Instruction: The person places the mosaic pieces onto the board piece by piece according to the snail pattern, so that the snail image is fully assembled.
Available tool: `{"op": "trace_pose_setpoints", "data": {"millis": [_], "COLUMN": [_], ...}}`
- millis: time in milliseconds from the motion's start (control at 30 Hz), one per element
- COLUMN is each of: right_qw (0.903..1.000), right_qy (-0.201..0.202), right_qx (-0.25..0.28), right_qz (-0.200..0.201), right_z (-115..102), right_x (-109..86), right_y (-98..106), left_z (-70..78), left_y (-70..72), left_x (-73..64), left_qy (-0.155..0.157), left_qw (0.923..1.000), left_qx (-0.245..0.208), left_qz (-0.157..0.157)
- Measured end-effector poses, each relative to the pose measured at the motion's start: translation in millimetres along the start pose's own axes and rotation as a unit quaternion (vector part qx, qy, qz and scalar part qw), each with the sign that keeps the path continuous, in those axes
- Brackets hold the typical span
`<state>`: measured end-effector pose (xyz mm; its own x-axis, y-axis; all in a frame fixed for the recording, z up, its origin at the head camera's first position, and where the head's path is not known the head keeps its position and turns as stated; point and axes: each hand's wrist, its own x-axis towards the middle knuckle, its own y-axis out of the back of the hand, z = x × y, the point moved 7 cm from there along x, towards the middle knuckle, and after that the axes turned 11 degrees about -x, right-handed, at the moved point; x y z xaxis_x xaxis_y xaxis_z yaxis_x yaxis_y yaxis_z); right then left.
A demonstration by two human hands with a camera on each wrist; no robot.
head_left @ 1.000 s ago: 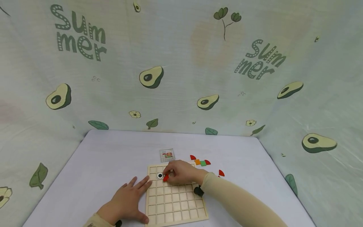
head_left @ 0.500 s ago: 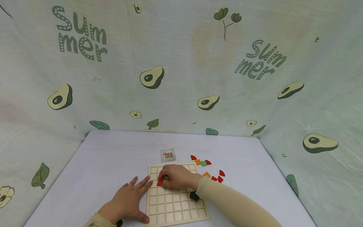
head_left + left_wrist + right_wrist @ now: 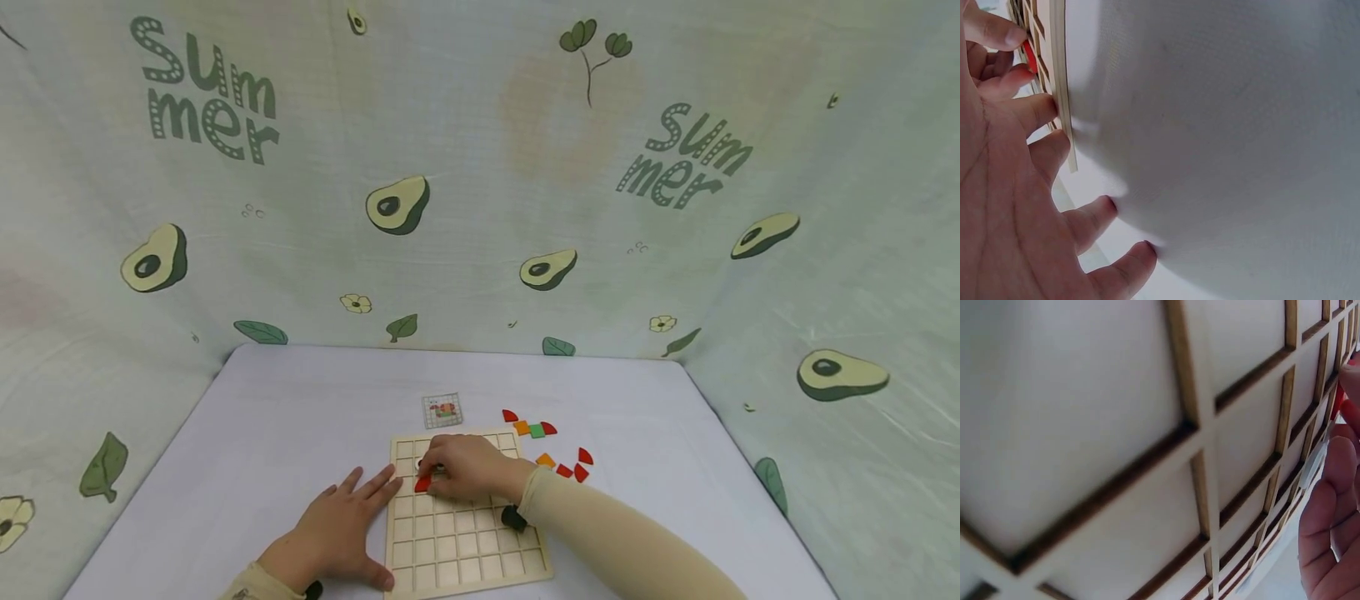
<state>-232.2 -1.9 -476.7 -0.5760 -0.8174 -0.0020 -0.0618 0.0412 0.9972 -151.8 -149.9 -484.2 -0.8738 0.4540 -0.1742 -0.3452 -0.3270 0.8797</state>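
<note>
A square wooden grid board (image 3: 465, 546) lies on the table. My right hand (image 3: 468, 469) is over its upper left part and pinches a red tile (image 3: 423, 484) between thumb and fingers, at a cell near the left edge. In the right wrist view that red tile (image 3: 1337, 400) shows low against the grid, partly behind the fingers. The white tile with a black dot (image 3: 418, 464) is mostly hidden by the right hand. With fingers spread, my left hand (image 3: 337, 529) touches the board's left edge; in the left wrist view two fingertips (image 3: 1047, 107) meet the wooden rim.
Beyond the board lies a small gridded picture card (image 3: 442, 411). To the right are loose tiles: an orange square (image 3: 522, 427), a green square (image 3: 537, 431), another orange tile (image 3: 545, 460) and several red ones (image 3: 585, 457). A printed cloth (image 3: 465, 250) hangs behind the table.
My right hand has moved left and slightly nearer with the red tile, then stayed there over the last half second. The left hand has kept its place.
</note>
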Motion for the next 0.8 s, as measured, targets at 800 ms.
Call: {"op": "trace_pose_setpoints", "data": {"millis": [800], "right_qw": [0.9989], "right_qy": [-0.039], "right_qx": [0.023], "right_qz": [0.008], "right_z": [5.8], "right_x": [-10.6], "right_y": [8.1], "left_z": [3.4], "left_y": [2.8], "left_x": [2.0], "left_qy": [0.003], "left_qw": [1.0000], "left_qx": [0.005], "left_qz": [0.006]}}
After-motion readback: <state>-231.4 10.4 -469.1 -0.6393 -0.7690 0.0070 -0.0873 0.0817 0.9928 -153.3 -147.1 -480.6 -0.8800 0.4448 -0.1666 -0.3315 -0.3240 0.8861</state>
